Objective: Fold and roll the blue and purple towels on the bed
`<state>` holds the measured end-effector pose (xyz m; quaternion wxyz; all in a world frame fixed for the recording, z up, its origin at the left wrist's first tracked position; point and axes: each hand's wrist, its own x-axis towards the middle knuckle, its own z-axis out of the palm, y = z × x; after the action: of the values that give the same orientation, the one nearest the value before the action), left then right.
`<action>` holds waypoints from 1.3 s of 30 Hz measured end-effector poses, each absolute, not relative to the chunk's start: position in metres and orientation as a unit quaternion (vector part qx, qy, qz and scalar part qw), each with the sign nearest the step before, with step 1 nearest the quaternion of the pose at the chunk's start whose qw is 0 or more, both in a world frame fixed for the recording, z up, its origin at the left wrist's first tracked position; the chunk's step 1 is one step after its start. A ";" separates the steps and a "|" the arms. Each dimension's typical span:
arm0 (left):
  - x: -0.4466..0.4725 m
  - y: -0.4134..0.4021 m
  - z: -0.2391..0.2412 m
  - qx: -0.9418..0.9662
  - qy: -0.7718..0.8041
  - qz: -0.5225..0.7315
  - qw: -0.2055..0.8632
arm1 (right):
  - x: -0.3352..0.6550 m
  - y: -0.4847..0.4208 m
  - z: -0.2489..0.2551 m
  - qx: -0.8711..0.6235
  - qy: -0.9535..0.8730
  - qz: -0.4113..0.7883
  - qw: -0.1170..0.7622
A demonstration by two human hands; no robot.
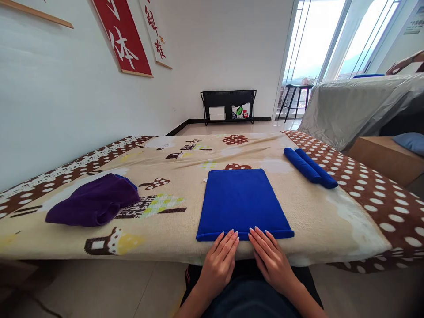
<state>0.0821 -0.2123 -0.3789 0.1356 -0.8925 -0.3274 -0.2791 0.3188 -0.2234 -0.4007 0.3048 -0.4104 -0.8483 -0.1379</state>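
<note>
A blue towel lies flat on the patterned blanket in front of me, its near edge turned over into a thin roll. My left hand rests its outstretched fingertips on the middle of that roll, left of centre. Just to its right, my right hand lies with straight fingers on the same rolled edge. Neither hand's fingers wrap round the towel. Two rolled blue towels lie side by side to the right. On the left is a loosely heaped purple cloth, with a bit of blue showing behind it.
The cream blanket with brown dotted borders covers the table. Beyond it stand a black rack and a dark stool. At right are a plastic-covered table, a cardboard box and another person's arm.
</note>
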 end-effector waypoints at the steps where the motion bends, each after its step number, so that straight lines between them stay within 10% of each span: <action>1: 0.074 -0.211 -0.382 -0.886 -0.333 -0.289 0.139 | 0.325 -0.223 -0.401 -0.413 -0.847 -0.142 0.303; 31: 0.004 -0.182 -0.358 -0.755 -0.569 -0.322 0.044 | 0.414 -0.193 -0.392 -0.571 -0.720 -0.111 0.378; 39: 0.070 -0.181 -0.342 -0.714 -0.579 -0.354 0.173 | 0.354 -0.183 -0.374 -0.600 -0.648 -0.234 0.406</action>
<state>0.0701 -0.1809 -0.3421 0.1734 -0.7135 -0.5794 -0.3537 0.3536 -0.1828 -0.3739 0.4062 -0.6003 -0.6481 -0.2336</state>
